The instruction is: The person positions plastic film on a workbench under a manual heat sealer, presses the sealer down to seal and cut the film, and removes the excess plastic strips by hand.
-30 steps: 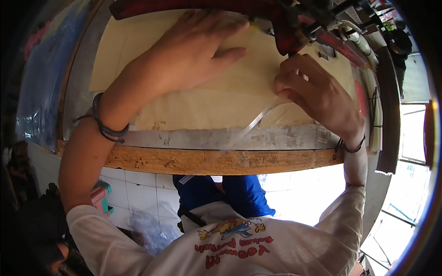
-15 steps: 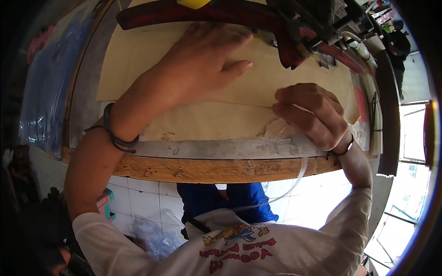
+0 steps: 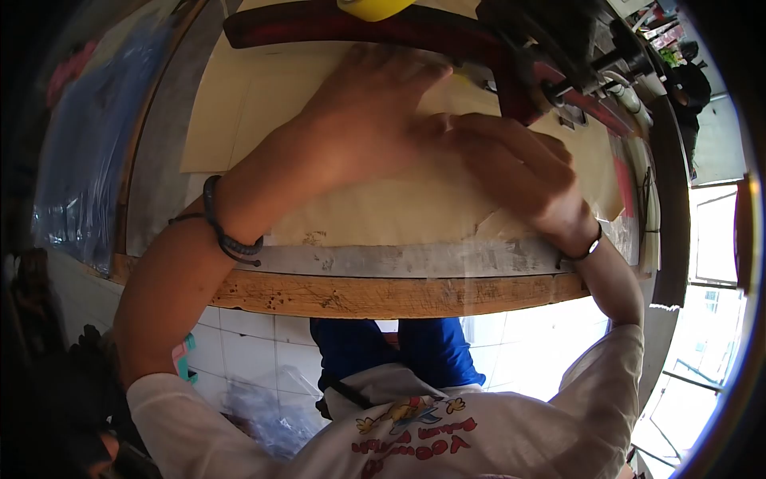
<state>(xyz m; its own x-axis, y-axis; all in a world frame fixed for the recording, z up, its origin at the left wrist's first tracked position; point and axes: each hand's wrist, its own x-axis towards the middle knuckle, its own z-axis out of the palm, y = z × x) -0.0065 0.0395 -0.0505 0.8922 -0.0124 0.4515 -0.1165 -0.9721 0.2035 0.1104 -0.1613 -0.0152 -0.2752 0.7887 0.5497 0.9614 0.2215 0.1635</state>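
Observation:
My left hand lies spread on a pale yellow sheet, its fingertips close to a dark red bar. Beside its thumb is my right hand, with the fingers pinched together and blurred. From that pinch a thin clear strip hangs faintly over the table's front edge; its upper end is too blurred to trace. The sheet covers much of the grey tabletop.
A black and red machine stands at the back right, and a yellow object sits above the bar. Clear plastic sheets hang on the left. The wooden table edge runs in front of my body.
My right hand first moved down from beside the machine, then left and up to my left thumb. The clear strip swung with it. My left hand stays on the sheet.

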